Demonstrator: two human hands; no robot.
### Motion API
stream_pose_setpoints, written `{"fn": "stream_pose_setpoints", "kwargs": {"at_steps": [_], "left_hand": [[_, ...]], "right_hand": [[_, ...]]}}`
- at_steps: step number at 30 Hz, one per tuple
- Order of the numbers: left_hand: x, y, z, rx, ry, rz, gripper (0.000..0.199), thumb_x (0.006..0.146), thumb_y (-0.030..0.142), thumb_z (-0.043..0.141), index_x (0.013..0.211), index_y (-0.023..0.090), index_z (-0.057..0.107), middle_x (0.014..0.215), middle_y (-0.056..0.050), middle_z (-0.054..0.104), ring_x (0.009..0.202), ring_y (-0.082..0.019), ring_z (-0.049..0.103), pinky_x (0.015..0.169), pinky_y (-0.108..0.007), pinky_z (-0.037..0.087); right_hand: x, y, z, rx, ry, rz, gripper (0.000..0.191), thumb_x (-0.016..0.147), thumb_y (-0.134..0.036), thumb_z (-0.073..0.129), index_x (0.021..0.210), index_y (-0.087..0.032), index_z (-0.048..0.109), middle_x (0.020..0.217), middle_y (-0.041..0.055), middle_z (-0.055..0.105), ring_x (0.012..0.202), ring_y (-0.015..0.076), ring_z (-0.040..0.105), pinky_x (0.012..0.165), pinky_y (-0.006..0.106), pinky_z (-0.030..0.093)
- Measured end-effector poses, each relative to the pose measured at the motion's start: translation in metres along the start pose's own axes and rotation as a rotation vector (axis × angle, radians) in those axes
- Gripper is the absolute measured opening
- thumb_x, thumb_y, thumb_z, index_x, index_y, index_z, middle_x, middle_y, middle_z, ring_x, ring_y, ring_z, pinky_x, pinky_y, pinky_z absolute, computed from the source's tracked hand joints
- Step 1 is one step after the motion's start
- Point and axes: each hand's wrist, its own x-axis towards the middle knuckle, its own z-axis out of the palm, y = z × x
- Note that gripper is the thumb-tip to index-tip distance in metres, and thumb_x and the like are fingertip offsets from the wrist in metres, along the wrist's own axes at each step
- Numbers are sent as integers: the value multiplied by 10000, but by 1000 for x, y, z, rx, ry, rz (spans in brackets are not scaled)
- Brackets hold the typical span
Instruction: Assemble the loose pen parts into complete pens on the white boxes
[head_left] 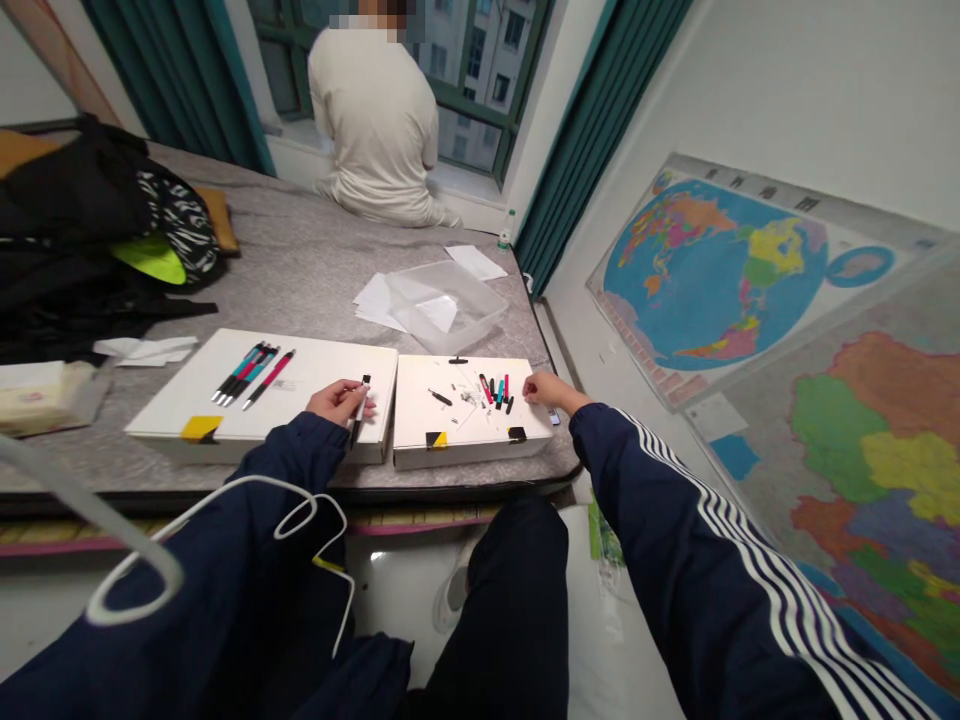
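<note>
a dark pen (356,430) is gripped in the closed fingers of the left hand (337,402), its long axis set from one to seven o'clock. coloured barrels (500,393) are found on the smaller box (412,405), at nine o'clock from the nearer right hand (541,388), axes roughly twelve to six; its fingers appear bunched, their closure and any hold cannot be told.

A lane lies open between pens (247,375) and left hand (337,402); a plastic bin (465,328) bars passage behind the right box (412,392).
</note>
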Motion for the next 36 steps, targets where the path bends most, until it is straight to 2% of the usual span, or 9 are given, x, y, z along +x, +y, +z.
{"fn": "stream_pose_setpoints", "kwargs": {"at_steps": [8,11,16,18,20,25,29,32,36], "left_hand": [[1,2,2,28,33,-32,426,604,481,755,807,143,592,612,-51,680,486,-188,643,504,-350,572],[2,1,1,29,35,-24,432,601,481,760,810,138,600,599,-48,672,500,-192,650,519,-345,574],[1,2,1,87,50,-33,459,605,508,756,831,134,618,605,-51,676,495,-191,649,516,-339,571],[1,3,1,105,55,-32,465,607,516,753,836,134,621,614,-54,680,494,-190,648,515,-338,570],[1,4,2,114,58,-29,466,607,517,753,837,135,620,621,-56,683,492,-188,646,514,-338,569],[0,6,2,138,66,-43,466,620,525,739,844,136,612,629,-53,682,492,-182,642,512,-334,563],[-1,8,4,145,69,-67,498,618,542,735,860,127,604,631,-55,683,491,-179,641,502,-321,552],[-1,9,4,139,59,-68,496,615,538,742,851,125,601,632,-55,685,486,-171,636,498,-310,545],[-1,9,4,115,49,-65,480,621,515,752,855,124,600,625,-52,685,484,-168,634,490,-298,537]], "right_hand": [[5,-5,-8,143,25,-151,138,763,-177,653,886,-155,714,879,52,709,782,150,603,702,205,395],[6,-9,-9,184,31,-163,146,788,-165,627,909,-150,708,922,64,704,817,157,598,730,209,397],[4,-19,-10,257,63,-203,242,858,-308,588,1022,-156,681,971,74,686,844,169,584,763,225,390],[0,-23,-6,268,132,-211,277,885,-335,546,1056,-155,668,1000,86,672,861,173,575,789,236,382],[-3,-25,3,286,258,-175,288,905,-329,503,1068,-147,655,1019,99,657,882,178,565,816,246,374],[-9,-22,41,481,613,72,341,934,-303,370,1023,-118,641,978,113,652,871,193,559,799,278,397],[-10,-21,56,582,737,126,338,918,-314,381,959,-117,654,911,107,657,809,199,561,750,297,412],[-7,-34,45,569,675,9,261,888,-284,454,931,-128,659,900,94,651,806,181,565,750,278,413],[4,-73,17,417,357,-297,149,838,-258,568,872,-160,675,850,56,654,782,154,567,734,245,391]]}}
